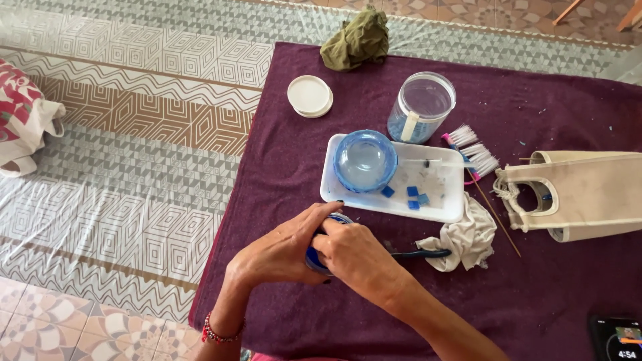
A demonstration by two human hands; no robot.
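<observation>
My left hand (pixel 284 246) wraps around a small round blue object (pixel 315 259), holding it just above the purple cloth (pixel 374 100). My right hand (pixel 358 257) presses on the same blue object from the right, fingers curled over its top. Most of the object is hidden by both hands. Just beyond them sits a white tray (pixel 449 208) with a blue glass bowl (pixel 365 160) and several small blue tiles (pixel 413 195). A dark-handled tool (pixel 421 254) lies right of my right hand.
A crumpled white rag (pixel 468 237), two toothbrushes (pixel 471 150), a thin stick (pixel 495 214), a clear plastic jar (pixel 421 107), its white lid (pixel 309 95) and a green cloth (pixel 356 40) lie around the tray. A cream bag (pixel 588 194) sits right. A phone (pixel 618 337) is at bottom right.
</observation>
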